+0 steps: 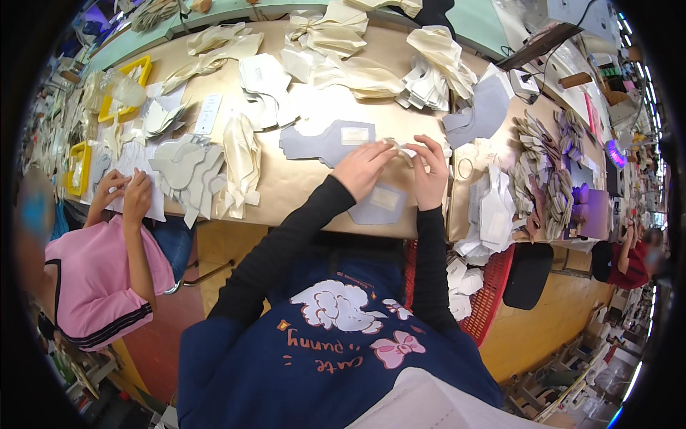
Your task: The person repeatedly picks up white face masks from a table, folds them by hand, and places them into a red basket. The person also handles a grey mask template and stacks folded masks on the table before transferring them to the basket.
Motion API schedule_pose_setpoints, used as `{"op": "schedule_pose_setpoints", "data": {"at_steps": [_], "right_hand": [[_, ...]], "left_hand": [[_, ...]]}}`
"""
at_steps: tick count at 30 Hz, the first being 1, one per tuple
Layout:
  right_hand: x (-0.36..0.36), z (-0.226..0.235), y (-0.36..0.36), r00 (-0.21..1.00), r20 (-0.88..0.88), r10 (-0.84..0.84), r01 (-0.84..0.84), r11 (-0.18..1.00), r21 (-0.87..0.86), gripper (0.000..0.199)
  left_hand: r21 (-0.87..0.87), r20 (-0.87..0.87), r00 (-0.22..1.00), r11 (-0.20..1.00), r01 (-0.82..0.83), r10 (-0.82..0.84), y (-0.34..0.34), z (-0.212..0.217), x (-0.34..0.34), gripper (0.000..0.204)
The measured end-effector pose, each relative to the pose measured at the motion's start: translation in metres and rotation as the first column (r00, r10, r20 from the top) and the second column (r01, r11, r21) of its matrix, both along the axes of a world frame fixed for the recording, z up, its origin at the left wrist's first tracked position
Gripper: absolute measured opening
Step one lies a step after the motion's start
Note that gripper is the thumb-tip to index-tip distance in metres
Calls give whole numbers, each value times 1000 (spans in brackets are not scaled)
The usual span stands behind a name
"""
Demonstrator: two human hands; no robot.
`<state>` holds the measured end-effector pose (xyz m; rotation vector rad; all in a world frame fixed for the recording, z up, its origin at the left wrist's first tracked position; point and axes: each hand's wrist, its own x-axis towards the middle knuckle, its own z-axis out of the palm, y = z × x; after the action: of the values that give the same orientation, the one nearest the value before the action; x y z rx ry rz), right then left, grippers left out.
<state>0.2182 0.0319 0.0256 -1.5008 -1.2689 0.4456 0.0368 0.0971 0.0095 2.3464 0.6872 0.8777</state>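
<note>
My left hand (363, 169) and my right hand (430, 171) meet above the table, fingers bent and pinched together. Between their fingertips is a small whitish piece (405, 149), too small to make out further. Just beyond my left hand lies a flat grey-blue cut piece (309, 143) with a pale rectangular patch (355, 135) on its right end. A second grey-blue piece (371, 214), also bearing a pale rectangle (384, 197), rests at the table's near edge, partly behind my left hand and sleeve.
Stacks of cream pieces (361, 76) and white pieces (263, 89) spread along the brown-covered table. Grey pieces (189, 168) lie left, bundled strips (532, 143) right. A red basket (493, 293) stands by my right side. A co-worker in pink (107, 275) works at the left.
</note>
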Motion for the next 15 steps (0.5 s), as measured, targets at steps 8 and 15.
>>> {"op": "schedule_pose_setpoints", "data": {"at_steps": [8,15], "right_hand": [[31,20,-22,840,-538,-66,144,984,105,16],[72,90,-48,752,-657,48,346,820,456,21]], "left_hand": [[206,-383,909,975,-88,163,-13,-31,41,44],[89,-309,917,967,-237,253,-11,-14,38,17]]}}
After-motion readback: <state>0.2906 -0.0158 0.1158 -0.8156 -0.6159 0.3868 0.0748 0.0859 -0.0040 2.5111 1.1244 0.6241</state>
